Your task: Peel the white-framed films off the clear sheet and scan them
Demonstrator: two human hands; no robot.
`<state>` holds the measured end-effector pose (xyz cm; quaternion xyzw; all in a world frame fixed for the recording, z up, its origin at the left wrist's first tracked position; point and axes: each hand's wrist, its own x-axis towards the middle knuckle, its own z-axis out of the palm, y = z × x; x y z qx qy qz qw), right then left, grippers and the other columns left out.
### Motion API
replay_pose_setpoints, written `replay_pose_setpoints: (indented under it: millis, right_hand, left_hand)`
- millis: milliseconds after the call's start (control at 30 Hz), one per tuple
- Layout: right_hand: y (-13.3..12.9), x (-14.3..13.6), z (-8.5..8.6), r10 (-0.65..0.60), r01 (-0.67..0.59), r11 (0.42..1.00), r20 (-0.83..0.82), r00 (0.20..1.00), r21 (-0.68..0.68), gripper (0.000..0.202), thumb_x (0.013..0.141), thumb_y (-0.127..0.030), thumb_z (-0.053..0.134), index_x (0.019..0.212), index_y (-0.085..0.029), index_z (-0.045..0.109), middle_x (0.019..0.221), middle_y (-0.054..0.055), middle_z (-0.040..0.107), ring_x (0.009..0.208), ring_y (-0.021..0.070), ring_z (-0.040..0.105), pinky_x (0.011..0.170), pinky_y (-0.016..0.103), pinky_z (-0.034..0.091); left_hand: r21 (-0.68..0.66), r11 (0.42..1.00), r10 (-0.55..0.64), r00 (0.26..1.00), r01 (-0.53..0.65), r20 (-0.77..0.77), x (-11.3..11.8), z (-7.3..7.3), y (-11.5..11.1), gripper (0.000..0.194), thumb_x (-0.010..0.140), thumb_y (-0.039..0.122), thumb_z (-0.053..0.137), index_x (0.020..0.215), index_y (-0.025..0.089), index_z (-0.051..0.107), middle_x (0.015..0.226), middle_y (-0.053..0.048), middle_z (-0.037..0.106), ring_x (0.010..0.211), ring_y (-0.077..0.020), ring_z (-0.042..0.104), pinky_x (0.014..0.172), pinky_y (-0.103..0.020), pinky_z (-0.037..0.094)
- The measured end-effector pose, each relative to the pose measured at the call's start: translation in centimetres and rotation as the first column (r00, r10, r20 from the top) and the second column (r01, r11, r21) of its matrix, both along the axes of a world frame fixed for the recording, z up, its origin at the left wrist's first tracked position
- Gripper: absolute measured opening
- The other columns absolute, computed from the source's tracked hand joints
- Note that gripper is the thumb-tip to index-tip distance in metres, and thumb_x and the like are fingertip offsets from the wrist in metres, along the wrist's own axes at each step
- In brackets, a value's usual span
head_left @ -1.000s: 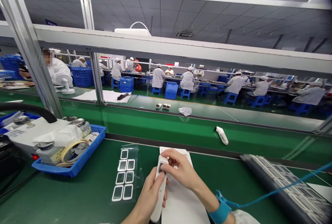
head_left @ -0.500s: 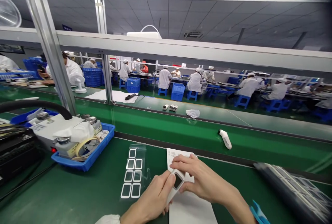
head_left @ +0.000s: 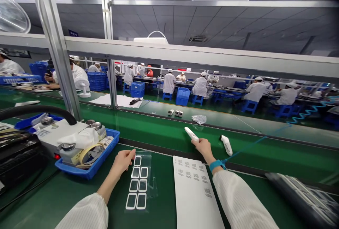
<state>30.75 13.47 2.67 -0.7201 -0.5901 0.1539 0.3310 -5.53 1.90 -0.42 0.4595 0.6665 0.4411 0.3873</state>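
Observation:
My left hand (head_left: 124,162) pinches the upper left corner of a clear plastic sheet (head_left: 148,172), which carries several white rounded square frames (head_left: 143,185). In my right hand (head_left: 203,148) is a white handheld device (head_left: 191,134), gripped at its near end and held over the green conveyor belt (head_left: 159,126). A blue strap (head_left: 217,165) with a cord is around my right wrist. Between my arms lies a white sheet of printed labels (head_left: 196,200). A second white handheld device (head_left: 226,145) lies on the belt, right of my right hand.
A blue tray (head_left: 91,172) of jars and tape stands left beside a white machine (head_left: 66,130) with a black hose. A dark tray of parts (head_left: 304,193) lies at the right. Metal posts (head_left: 57,45) rise at the left. People in white work beyond.
My hands have separated. The left moved to the clear sheet's corner; the right carried the white device forward from the label sheet, over the belt.

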Motion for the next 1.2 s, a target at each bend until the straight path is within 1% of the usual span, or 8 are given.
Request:
replay_pose_setpoints:
  millis: [133, 233, 400, 467, 567, 967, 1067, 1200]
  right_hand:
    - [-0.1, -0.7, -0.1, 0.007, -0.006, 0.997, -0.018, 1.0, 0.071, 0.011, 0.073, -0.022, 0.063, 0.078, -0.012, 0.062, 0.071, 0.01, 0.062, 0.07, 0.0265, 0.062, 0.059, 0.03, 0.044]
    - [-2.1, -3.2, 0.5, 0.134, -0.131, 0.977, -0.009, 0.991, 0.168, 0.013, 0.077, -0.022, 0.057, 0.087, -0.014, 0.061, 0.085, 0.01, 0.061, 0.081, 0.026, 0.06, 0.067, 0.031, 0.045]
    - [-7.7, -10.6, 1.5, 0.531, -0.522, 0.819, 0.031, 0.847, 0.237, 0.012, 0.084, -0.018, 0.053, 0.076, -0.019, 0.061, 0.078, 0.002, 0.061, 0.072, 0.0177, 0.058, 0.065, 0.026, 0.045]
    - [-9.7, -13.2, 1.5, 0.619, -0.615, 0.751, 0.068, 0.783, 0.24, 0.014, 0.084, -0.013, 0.055, 0.074, -0.02, 0.061, 0.078, 0.0, 0.06, 0.073, 0.0165, 0.057, 0.067, 0.025, 0.043]
    - [-11.3, -15.6, 1.1, 0.658, -0.666, 0.712, 0.118, 0.743, 0.223, 0.018, 0.083, -0.007, 0.055, 0.07, -0.019, 0.061, 0.077, 0.0, 0.059, 0.073, 0.0165, 0.057, 0.068, 0.027, 0.04]
    - [-11.4, -16.7, 0.2, 0.649, -0.684, 0.709, 0.219, 0.729, 0.173, 0.022, 0.082, -0.001, 0.052, 0.067, -0.018, 0.05, 0.074, 0.002, 0.053, 0.068, 0.0173, 0.052, 0.061, 0.027, 0.034]
    - [-12.1, -16.5, 0.1, 0.704, -0.747, 0.643, 0.253, 0.664, 0.173, 0.021, 0.086, -0.004, 0.046, 0.071, -0.019, 0.046, 0.076, 0.002, 0.052, 0.069, 0.0178, 0.049, 0.063, 0.028, 0.035]
    - [-13.9, -15.5, 0.5, 0.783, -0.847, 0.478, 0.324, 0.531, 0.231, 0.018, 0.095, -0.013, 0.035, 0.079, -0.02, 0.042, 0.081, 0.003, 0.048, 0.072, 0.0187, 0.046, 0.066, 0.03, 0.036]
  left_hand:
    - [-0.02, 0.999, -0.025, 0.994, 0.028, 0.107, 1.8, 0.1, 0.6, 0.05, 0.06, 0.062, 0.057, 0.068, 0.013, 0.063, 0.073, -0.01, 0.068, 0.039, -0.0078, 0.04, 0.036, -0.021, 0.027]
    - [-0.038, 0.999, -0.016, 0.981, 0.023, 0.192, 2.8, 0.5, 0.6, 0.046, 0.06, 0.058, 0.059, 0.065, 0.013, 0.06, 0.072, -0.011, 0.069, 0.037, -0.006, 0.039, 0.037, -0.02, 0.029]
    - [-0.026, 1.0, 0.007, 0.976, -0.001, 0.219, 4.1, 0.5, 0.0, 0.035, 0.067, 0.047, 0.059, 0.061, 0.013, 0.058, 0.062, -0.009, 0.067, 0.038, -0.0074, 0.043, 0.039, -0.02, 0.033]
    - [-0.011, 1.0, 0.016, 0.98, -0.014, 0.198, 4.6, 0.4, -0.2, 0.031, 0.071, 0.042, 0.057, 0.06, 0.013, 0.059, 0.058, -0.008, 0.065, 0.038, -0.0084, 0.044, 0.039, -0.02, 0.035]
    - [0.013, 1.0, 0.018, 0.985, -0.021, 0.172, 5.2, 0.3, -0.4, 0.029, 0.075, 0.037, 0.053, 0.059, 0.013, 0.059, 0.056, -0.007, 0.065, 0.04, -0.0103, 0.048, 0.039, -0.021, 0.038]
    - [0.048, 0.999, 0.001, 0.999, -0.003, 0.043, 5.7, 0.8, -0.8, 0.03, 0.082, 0.03, 0.05, 0.06, 0.014, 0.062, 0.045, 0.001, 0.056, 0.035, -0.0097, 0.047, 0.037, -0.02, 0.036]
    - [0.021, 0.999, -0.029, 0.999, 0.029, 0.018, 5.3, 0.8, -0.6, 0.029, 0.082, 0.032, 0.054, 0.062, 0.013, 0.062, 0.046, 0.002, 0.055, 0.034, -0.0079, 0.044, 0.037, -0.019, 0.034]
    - [0.005, 0.999, -0.05, 0.999, 0.05, -0.004, 4.2, 0.5, -0.2, 0.032, 0.083, 0.038, 0.051, 0.067, 0.013, 0.062, 0.051, 0.001, 0.061, 0.033, -0.007, 0.039, 0.038, -0.02, 0.031]
